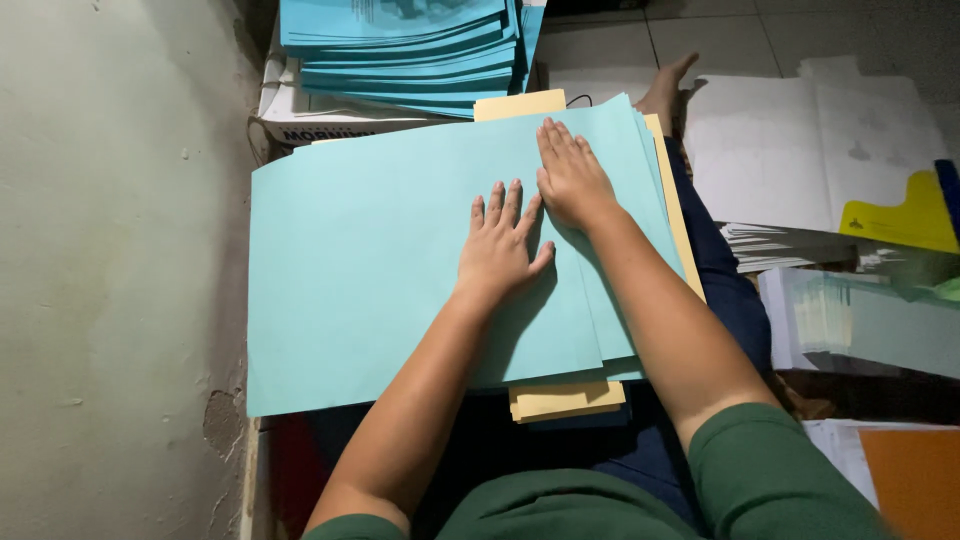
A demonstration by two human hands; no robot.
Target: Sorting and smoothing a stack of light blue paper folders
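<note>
Wall (110, 250): pale green, chipped low down, along the left edge of the view.
Top sheet (380, 270): large light-blue sheet, lying flat across the person's lap, its left edge close to the wall.
Sheet axis: long side runs left to right across the view, tilted a little so the right end sits higher; short sides point away from and toward the person.
Under-sheets: more blue sheets fan out past the right edge, and yellow sheets (565, 400) stick out at the near edge, the far edge and the right side.
Left hand (498, 248): flat and open, fingers spread, palm down on the top sheet near its middle; it grips nothing.
Right hand (572, 178): flat and open, fingers together pointing away, pressing the top sheet just right of the left hand, thumbs nearly touching; it grips nothing.
Progress: judging by the layout, the lap pile is roughly squared but not even, since the edges are staggered on the right.
Done pile: a tall blue stack (410, 50) lies on a box beyond the lap.
Right side: white papers (800, 140) and a yellow folder (900, 215) on the floor, well apart from the hands.
</note>
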